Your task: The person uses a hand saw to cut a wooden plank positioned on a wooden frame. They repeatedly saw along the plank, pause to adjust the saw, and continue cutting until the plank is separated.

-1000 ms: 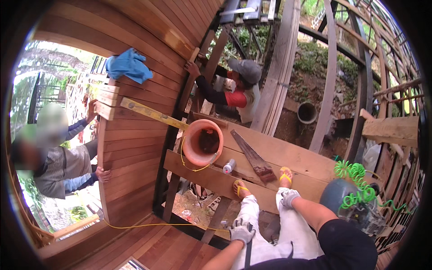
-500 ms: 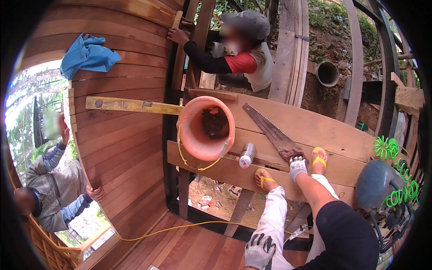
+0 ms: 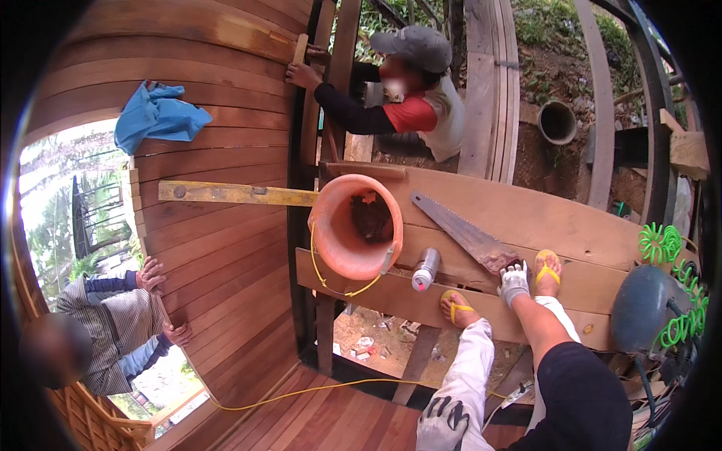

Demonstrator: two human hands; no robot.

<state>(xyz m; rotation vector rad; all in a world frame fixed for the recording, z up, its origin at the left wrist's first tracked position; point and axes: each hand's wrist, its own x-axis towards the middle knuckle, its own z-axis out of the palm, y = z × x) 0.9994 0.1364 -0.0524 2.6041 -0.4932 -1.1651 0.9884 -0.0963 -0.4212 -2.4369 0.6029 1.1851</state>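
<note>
Right hand (image 3: 514, 283) newly outstretched to saw handle (image 3: 497, 261)

Saw (image 3: 459, 228) at right fingers (image 3: 514, 270): dull metal blade. Can (image 3: 426, 267) left of them: shiny metal. Bucket (image 3: 335, 244) farther left: smooth plastic.

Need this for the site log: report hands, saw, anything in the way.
Right hand at saw handle, grip unclear; left hand over left trouser leg. Saw flat on planks. Right foot beside handle, can near blade.
</note>
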